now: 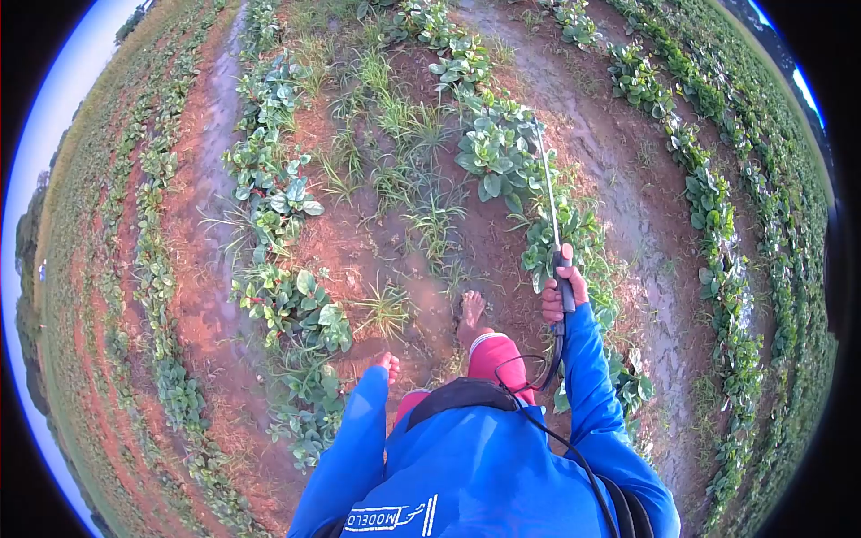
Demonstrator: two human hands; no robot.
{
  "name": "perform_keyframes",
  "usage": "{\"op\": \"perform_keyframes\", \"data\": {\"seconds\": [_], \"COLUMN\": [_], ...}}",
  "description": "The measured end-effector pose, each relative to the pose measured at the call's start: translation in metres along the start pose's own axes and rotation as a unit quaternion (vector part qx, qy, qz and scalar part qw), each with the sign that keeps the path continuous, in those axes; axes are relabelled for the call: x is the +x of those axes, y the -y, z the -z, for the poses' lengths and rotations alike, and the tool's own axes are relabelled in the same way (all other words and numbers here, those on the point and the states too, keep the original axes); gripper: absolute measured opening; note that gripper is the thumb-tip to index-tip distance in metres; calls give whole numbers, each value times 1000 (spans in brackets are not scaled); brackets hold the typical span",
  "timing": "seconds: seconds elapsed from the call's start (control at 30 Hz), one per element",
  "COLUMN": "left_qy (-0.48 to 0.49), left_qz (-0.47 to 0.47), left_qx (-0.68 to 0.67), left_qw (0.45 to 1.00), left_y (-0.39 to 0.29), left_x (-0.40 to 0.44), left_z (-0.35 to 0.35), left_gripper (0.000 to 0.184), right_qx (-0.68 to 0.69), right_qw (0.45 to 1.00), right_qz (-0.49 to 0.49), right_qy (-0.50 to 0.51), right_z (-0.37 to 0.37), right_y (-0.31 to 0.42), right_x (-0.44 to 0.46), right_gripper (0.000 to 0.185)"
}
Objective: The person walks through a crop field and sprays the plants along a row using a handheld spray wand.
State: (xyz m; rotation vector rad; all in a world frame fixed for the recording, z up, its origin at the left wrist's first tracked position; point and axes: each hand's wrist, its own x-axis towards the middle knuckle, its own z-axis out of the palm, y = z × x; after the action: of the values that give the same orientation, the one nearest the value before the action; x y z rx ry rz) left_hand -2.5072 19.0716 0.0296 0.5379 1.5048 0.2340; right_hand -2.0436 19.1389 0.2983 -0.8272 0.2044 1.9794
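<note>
My right hand (565, 285) is wrapped around the dark handle of a sprayer wand (548, 184). The wand's thin pale tube points forward over the leafy crop plants (496, 154) in the row on my right. From the handle, a black hose (560, 354) runs back along my right arm. My left hand (388, 366) is low by my left thigh, apart from the wand. Its fingers look curled; the palm is hidden, so whatever it may hold cannot be seen. Closest to it is a leafy plant (334, 325) in the left row.
Grass tufts (386, 309) grow on the reddish soil between the two rows. My bare foot (472, 308) is on that strip. A pale bare furrow (619, 193) runs beyond the right row, with another crop row (713, 215) past it. More rows stretch away left.
</note>
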Motion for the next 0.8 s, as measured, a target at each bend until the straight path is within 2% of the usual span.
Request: {"op": "perform_keyframes", "data": {"seconds": [0.07, 0.17, 0.27, 0.37, 0.47, 0.53, 0.6, 0.67, 0.73, 0.8], "left_qy": [35, -5, -18, 14, -37, -43, -82, -85, -77, -61], "left_qz": [46, 200, 212, 220, 96, 118, -7, -12, -10, 5], "left_qx": [-20, -20, 17, -25, 68, 83, 8, 21, 13, -14], "left_qw": [998, 980, 977, 975, 992, 989, 997, 996, 997, 998], "left_y": [27, -3, -22, -80, -177, -256, -307, -352, -373, -380], "left_x": [24, 15, 39, 77, 91, 98, 94, 97, 106, 121], "left_z": [12, -3, 4, 20, 19, 15, 11, 6, 10, 21], "left_gripper": [39, 37, 33, 30, 29, 29, 22, 24, 26, 27], "right_qx": [56, 114, 152, 162, 191, 198, 187, 185, 119, 86], "right_qw": [998, 989, 978, 972, 966, 964, 963, 967, 984, 996], "right_qz": [-4, 4, 45, 80, 109, 109, 107, 91, 65, 12], "right_qy": [33, 96, 134, 148, 134, 139, 165, 148, 114, 27], "right_z": [11, 31, 31, 30, 17, 0, -16, -33, -35, -44], "right_y": [-1, 21, 64, 132, 200, 233, 245, 241, 229, 206], "right_x": [-5, -2, 24, 79, 132, 156, 171, 175, 177, 171], "right_gripper": [31, 32, 35, 36, 36, 36, 35, 33, 33, 30]}}
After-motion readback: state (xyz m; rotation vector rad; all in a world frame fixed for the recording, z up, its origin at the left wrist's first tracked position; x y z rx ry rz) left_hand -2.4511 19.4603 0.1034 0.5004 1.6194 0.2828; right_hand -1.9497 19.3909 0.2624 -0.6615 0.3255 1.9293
